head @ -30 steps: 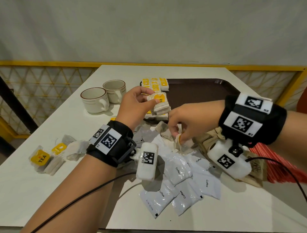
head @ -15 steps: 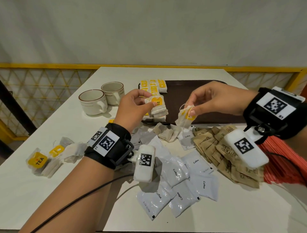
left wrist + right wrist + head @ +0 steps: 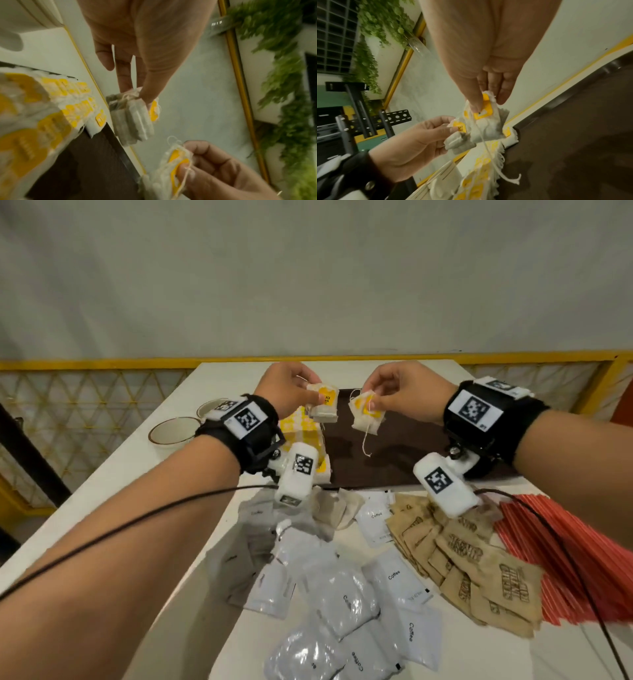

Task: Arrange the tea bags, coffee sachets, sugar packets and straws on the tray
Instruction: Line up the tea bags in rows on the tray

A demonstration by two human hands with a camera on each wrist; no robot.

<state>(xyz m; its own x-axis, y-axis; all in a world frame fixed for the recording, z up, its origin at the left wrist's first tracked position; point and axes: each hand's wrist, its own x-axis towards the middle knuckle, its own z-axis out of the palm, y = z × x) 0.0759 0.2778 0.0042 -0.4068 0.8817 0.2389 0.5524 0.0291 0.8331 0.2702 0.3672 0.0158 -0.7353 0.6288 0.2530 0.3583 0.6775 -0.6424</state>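
Observation:
My left hand (image 3: pixel 291 392) pinches a small stack of tea bags (image 3: pixel 322 407) with yellow tags, held above the dark brown tray (image 3: pixel 394 453). The same stack of tea bags (image 3: pixel 132 115) hangs from the left fingers in the left wrist view. My right hand (image 3: pixel 404 395) pinches a single tea bag (image 3: pixel 366 416) by its yellow tag, its string dangling over the tray. That tea bag (image 3: pixel 488 121) shows under the right thumb in the right wrist view. Rows of tea bags (image 3: pixel 301 436) lie on the tray's left part.
White coffee sachets (image 3: pixel 342 587) lie scattered on the near table. Brown sugar packets (image 3: pixel 472 563) fan out to their right, with red straws (image 3: pixel 561 556) beyond. Two cups (image 3: pixel 174 433) stand left of the tray. A yellow railing (image 3: pixel 102 364) borders the table's far side.
My right hand lifted a tea bag from the pile near the sachets and raised it over the tray. Both hands rose and moved farther out; the view tilted down.

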